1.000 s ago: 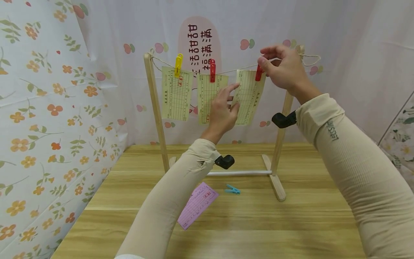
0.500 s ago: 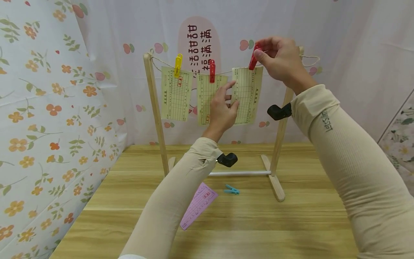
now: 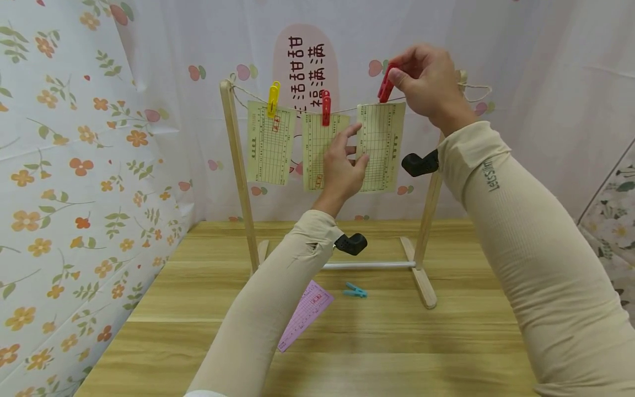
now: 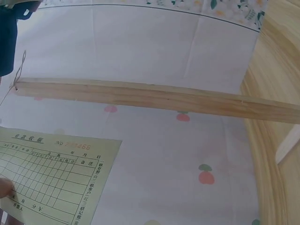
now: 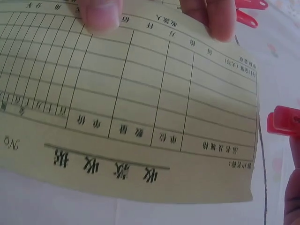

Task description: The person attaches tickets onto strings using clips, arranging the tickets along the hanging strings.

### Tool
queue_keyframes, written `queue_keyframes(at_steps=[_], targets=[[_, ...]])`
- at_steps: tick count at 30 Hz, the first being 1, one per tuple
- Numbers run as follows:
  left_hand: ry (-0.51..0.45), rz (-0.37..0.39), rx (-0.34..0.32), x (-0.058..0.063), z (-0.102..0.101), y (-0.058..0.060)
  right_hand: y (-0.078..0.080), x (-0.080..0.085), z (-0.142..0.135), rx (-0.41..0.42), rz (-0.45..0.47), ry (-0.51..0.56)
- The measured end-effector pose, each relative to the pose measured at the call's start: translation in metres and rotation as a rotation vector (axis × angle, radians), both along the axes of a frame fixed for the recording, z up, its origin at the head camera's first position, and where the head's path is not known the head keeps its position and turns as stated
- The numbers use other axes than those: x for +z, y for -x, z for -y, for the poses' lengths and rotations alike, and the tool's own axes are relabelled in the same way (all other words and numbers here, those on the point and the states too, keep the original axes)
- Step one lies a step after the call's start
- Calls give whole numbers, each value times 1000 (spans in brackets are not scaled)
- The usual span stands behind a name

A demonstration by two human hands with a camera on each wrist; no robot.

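My right hand (image 3: 432, 85) pinches a red clothespin (image 3: 387, 84) by its handle end, its tip down at the string above the rightmost yellow receipt (image 3: 382, 146). In the right wrist view the tip of this clothespin (image 5: 285, 121) shows just beside the receipt's short edge. My left hand (image 3: 344, 165) holds the same receipt by its left side, and its thumb lies on the printed face. On the string, a yellow clothespin (image 3: 273, 100) holds the left receipt (image 3: 270, 146), and another red clothespin (image 3: 326, 107) holds the middle receipt (image 3: 315, 149), partly hidden by my left hand.
The string runs between the left post (image 3: 238, 171) and right post (image 3: 429, 215) of a wooden stand, joined low by a white rod (image 3: 369, 266). On the wooden table (image 3: 397, 342) lie a blue clothespin (image 3: 355, 290) and a pink receipt (image 3: 307, 314), partly behind my left forearm.
The red clothespin in my right hand has come up off the receipt's top corner, shifted left and tilted. The right receipt now hangs straighter; my left hand has barely moved.
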State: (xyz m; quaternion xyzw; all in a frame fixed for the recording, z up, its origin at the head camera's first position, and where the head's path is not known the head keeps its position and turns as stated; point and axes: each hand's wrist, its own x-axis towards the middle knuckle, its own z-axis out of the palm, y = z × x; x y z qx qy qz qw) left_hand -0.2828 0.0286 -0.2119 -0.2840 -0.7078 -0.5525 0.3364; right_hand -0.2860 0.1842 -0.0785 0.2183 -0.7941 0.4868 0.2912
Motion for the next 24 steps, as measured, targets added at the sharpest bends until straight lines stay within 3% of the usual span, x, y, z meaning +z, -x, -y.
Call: queue_keyframes(at_steps=[7, 24], targets=[[-12, 15, -8, 0, 0, 0, 2, -1, 9, -56, -43, -9], [-7, 21, 7, -1, 3, 1, 5, -11, 13, -130, -75, -185]])
